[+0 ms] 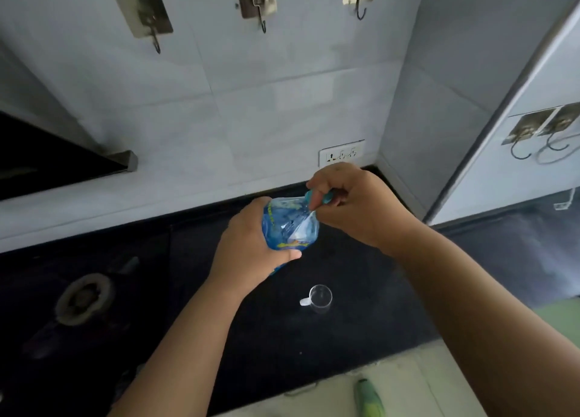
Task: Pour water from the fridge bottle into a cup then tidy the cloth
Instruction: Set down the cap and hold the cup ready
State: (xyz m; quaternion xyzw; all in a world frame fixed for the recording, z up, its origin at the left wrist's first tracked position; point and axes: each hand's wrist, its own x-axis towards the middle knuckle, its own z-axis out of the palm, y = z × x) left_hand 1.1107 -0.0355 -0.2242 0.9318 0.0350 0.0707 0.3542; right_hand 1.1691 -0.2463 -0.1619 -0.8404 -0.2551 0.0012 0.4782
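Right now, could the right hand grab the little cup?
Probably yes, but not at once. The cup stands alone on the dark counter, nothing around it. The right hand is busy pinching the bottle's cap, so it must let go first.

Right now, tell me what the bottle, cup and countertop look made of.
Bottle: clear blue-tinted plastic, glossy, creased highlights. Cup: transparent, glass or clear plastic; cannot tell which. Countertop: black polished stone, probably granite, with soft reflections.

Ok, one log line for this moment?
left hand: grips blue plastic bottle | right hand: grips teal cap | clear handled cup: upright on black counter, looks empty
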